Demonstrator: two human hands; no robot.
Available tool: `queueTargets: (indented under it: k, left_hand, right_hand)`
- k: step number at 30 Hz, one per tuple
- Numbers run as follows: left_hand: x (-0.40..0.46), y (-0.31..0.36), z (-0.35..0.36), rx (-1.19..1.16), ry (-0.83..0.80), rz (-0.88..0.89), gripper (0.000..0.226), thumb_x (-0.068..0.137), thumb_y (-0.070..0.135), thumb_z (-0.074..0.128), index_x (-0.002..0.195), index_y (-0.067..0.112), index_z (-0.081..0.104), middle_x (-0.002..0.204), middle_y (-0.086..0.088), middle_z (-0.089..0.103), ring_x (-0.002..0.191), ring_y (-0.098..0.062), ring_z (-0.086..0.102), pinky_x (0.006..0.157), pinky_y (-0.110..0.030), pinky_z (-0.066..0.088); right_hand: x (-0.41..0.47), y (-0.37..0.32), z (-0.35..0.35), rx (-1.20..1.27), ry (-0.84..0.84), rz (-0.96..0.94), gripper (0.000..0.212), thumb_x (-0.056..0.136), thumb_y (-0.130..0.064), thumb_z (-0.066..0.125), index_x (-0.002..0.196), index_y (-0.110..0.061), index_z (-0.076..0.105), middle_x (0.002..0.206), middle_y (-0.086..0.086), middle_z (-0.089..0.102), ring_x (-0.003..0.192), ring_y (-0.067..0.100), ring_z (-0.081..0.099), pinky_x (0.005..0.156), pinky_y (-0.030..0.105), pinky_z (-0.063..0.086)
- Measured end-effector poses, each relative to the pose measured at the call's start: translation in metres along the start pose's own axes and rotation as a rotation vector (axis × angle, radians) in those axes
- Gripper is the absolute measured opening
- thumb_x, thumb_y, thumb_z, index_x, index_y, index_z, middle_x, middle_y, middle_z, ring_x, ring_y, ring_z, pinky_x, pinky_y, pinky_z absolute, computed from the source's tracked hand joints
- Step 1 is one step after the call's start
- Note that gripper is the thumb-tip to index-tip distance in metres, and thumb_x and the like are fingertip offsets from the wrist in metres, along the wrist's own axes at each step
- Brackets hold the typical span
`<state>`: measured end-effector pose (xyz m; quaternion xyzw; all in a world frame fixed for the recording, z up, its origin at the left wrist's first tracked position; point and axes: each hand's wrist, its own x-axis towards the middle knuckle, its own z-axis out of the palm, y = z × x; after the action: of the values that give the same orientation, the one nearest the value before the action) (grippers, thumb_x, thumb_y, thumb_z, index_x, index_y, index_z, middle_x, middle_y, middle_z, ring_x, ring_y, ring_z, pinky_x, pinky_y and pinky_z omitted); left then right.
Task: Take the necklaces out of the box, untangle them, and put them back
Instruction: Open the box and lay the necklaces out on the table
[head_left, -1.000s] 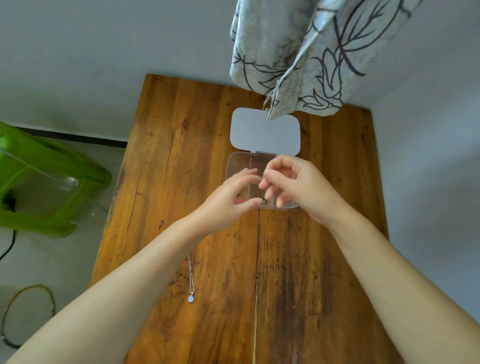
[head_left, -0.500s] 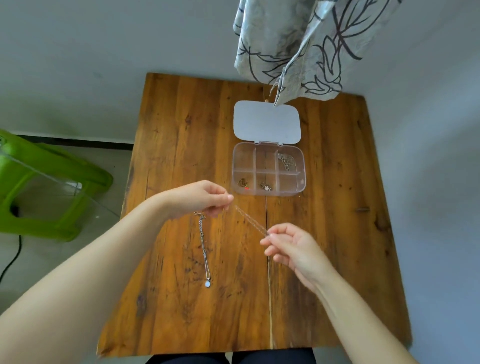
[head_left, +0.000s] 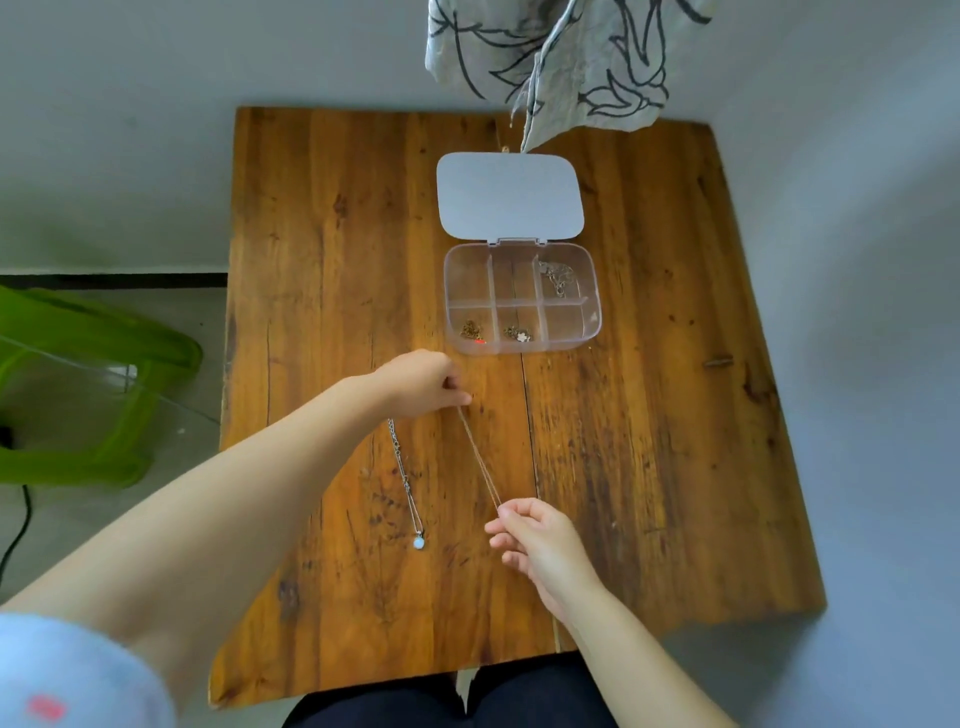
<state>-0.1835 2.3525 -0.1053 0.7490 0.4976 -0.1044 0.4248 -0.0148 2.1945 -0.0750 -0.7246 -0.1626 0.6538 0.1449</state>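
Observation:
A thin gold necklace is stretched taut between my two hands above the wooden table. My left hand pinches its upper end, just below the box. My right hand pinches its lower end, nearer to me. A silver necklace with a pale round pendant lies straight on the table to the left of the gold one. The clear compartment box stands open with its lid flat behind it. Three of its compartments hold small chains.
A patterned cloth hangs above the far edge of the table, over the lid. A green plastic stool stands on the floor to the left. Grey walls close in behind and to the right of the table.
Both hands left the box with the gold necklace and pulled it out long. My right hand drew toward me, stretching the chain further. The silver necklace stayed on the table.

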Motion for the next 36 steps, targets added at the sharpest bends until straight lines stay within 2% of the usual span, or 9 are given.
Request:
queueTargets:
  k: [4, 8, 11, 18, 23, 28, 31, 34, 36]
  left_hand:
    - [0.001, -0.012, -0.003, -0.03, 0.017, -0.001, 0.029, 0.089, 0.034, 0.058, 0.073, 0.009, 0.057, 0.076, -0.01, 0.061, 0.07, -0.026, 0.054, 0.063, -0.037, 0.045]
    - [0.002, -0.018, -0.006, -0.001, 0.024, 0.014, 0.025, 0.09, 0.031, 0.057, 0.071, 0.014, 0.054, 0.07, -0.003, 0.056, 0.065, -0.02, 0.05, 0.055, -0.029, 0.038]
    - [0.003, -0.014, -0.001, 0.135, 0.043, 0.033, 0.024, 0.091, 0.032, 0.055, 0.074, 0.015, 0.05, 0.072, -0.001, 0.054, 0.069, -0.023, 0.05, 0.056, -0.029, 0.034]
    - [0.001, -0.012, 0.02, 0.43, 0.186, 0.193, 0.025, 0.094, 0.034, 0.048, 0.099, 0.011, 0.057, 0.108, -0.005, 0.056, 0.106, -0.024, 0.048, 0.085, -0.033, 0.037]
    - [-0.003, -0.016, 0.028, 0.438, 0.305, 0.225, 0.026, 0.093, 0.032, 0.051, 0.102, 0.008, 0.055, 0.109, -0.01, 0.053, 0.101, -0.026, 0.047, 0.083, -0.035, 0.039]
    - [-0.008, -0.01, 0.024, 0.294, 0.434, 0.117, 0.025, 0.088, 0.032, 0.057, 0.098, 0.009, 0.054, 0.101, -0.008, 0.055, 0.094, -0.027, 0.051, 0.077, -0.036, 0.042]
    - [-0.011, -0.005, 0.019, 0.245, 0.584, 0.081, 0.025, 0.084, 0.024, 0.065, 0.098, 0.006, 0.056, 0.091, -0.012, 0.059, 0.083, -0.031, 0.056, 0.067, -0.039, 0.045]
    - [-0.008, 0.004, 0.014, 0.23, 0.643, 0.038, 0.037, 0.083, 0.019, 0.067, 0.115, 0.005, 0.055, 0.089, -0.014, 0.06, 0.079, -0.033, 0.056, 0.063, -0.038, 0.046]
    - [-0.003, 0.009, 0.012, 0.208, 0.664, 0.02, 0.033, 0.083, 0.018, 0.067, 0.112, 0.006, 0.058, 0.085, -0.014, 0.058, 0.075, -0.033, 0.055, 0.061, -0.036, 0.045]
  right_hand:
    - [0.001, 0.003, -0.004, 0.1, 0.01, 0.036, 0.014, 0.093, -0.012, 0.057, 0.104, -0.007, 0.064, 0.092, 0.01, 0.071, 0.073, 0.014, 0.067, 0.059, 0.019, 0.056]
    - [0.0, 0.01, -0.001, 0.064, -0.013, 0.094, 0.015, 0.094, -0.015, 0.055, 0.107, -0.008, 0.061, 0.098, 0.008, 0.073, 0.083, 0.018, 0.072, 0.064, 0.022, 0.058]
    - [-0.002, 0.014, 0.007, 0.006, -0.016, 0.144, 0.014, 0.095, -0.017, 0.054, 0.103, -0.008, 0.062, 0.094, 0.006, 0.074, 0.077, 0.016, 0.072, 0.058, 0.02, 0.056]
    - [-0.002, 0.021, 0.028, 0.024, 0.108, 0.234, 0.008, 0.094, -0.014, 0.056, 0.095, -0.008, 0.062, 0.085, 0.008, 0.072, 0.057, 0.015, 0.065, 0.048, 0.019, 0.052]
    - [0.003, 0.018, 0.031, -0.018, 0.136, 0.241, 0.011, 0.094, -0.015, 0.057, 0.096, -0.005, 0.061, 0.076, 0.007, 0.069, 0.05, 0.013, 0.065, 0.044, 0.018, 0.051]
    - [-0.003, 0.012, 0.02, -0.085, 0.064, 0.276, 0.021, 0.092, -0.021, 0.059, 0.103, -0.003, 0.062, 0.077, 0.006, 0.069, 0.054, 0.012, 0.068, 0.047, 0.017, 0.053]
    - [-0.002, -0.012, -0.006, -0.177, 0.056, 0.156, 0.018, 0.094, -0.022, 0.057, 0.092, -0.006, 0.064, 0.076, 0.006, 0.07, 0.049, 0.009, 0.065, 0.045, 0.016, 0.051]
    - [0.015, -0.072, -0.041, -0.307, 0.148, -0.149, 0.015, 0.095, -0.016, 0.053, 0.09, -0.007, 0.064, 0.079, 0.004, 0.069, 0.053, 0.007, 0.061, 0.047, 0.015, 0.049]
    - [0.031, -0.122, -0.057, -0.45, 0.204, -0.399, 0.015, 0.095, -0.014, 0.051, 0.099, -0.007, 0.064, 0.089, 0.002, 0.069, 0.065, 0.009, 0.062, 0.057, 0.015, 0.052]
